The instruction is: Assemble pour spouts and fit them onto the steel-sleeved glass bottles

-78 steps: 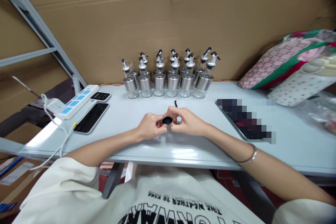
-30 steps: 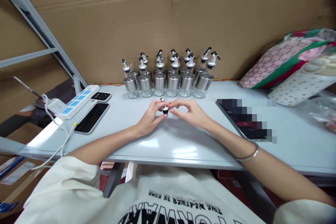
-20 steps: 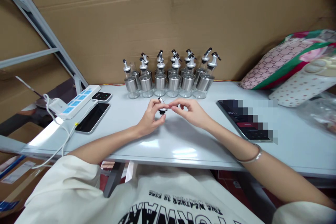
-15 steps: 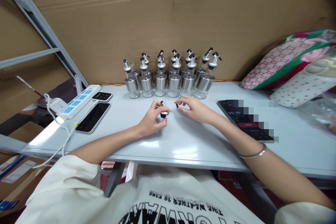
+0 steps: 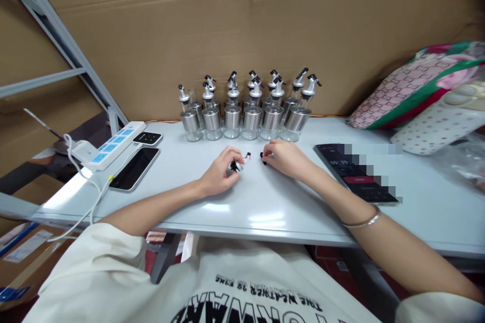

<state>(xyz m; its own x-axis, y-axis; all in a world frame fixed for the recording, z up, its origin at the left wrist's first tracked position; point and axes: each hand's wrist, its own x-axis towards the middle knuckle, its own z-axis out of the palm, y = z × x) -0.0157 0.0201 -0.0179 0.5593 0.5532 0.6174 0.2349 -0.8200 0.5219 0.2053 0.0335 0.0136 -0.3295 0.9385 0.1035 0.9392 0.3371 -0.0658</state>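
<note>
My left hand (image 5: 219, 173) is closed on a silver-and-black pourer spout (image 5: 235, 166). The spout lies tilted in the fingers, its black-tipped end pointing right and its black base turned towards me. A short way to the right, my right hand (image 5: 285, 157) pinches a small black piece (image 5: 262, 159), low over the table; its exact shape is too small to make out. A gap separates the two hands. Beyond them stand several glass bottles (image 5: 232, 120) with steel bands, in two rows, most topped by similar pourers. One bottle (image 5: 196, 107) at the back left shows no pourer.
Left on the white table (image 5: 182, 214) are a power strip (image 5: 117, 146), a small black-topped device (image 5: 147, 139), a phone (image 5: 134, 169) and white cables. To the right lie a larger phone (image 5: 354, 174), a patterned bag (image 5: 409, 88) and a dotted white item (image 5: 435, 128). Cardboard (image 5: 151, 35) rises behind.
My left hand has turned the pourer spout so its tip swings to the right and its base faces me. My right hand has shifted slightly right with the black piece, its fingers drawn closer together.
</note>
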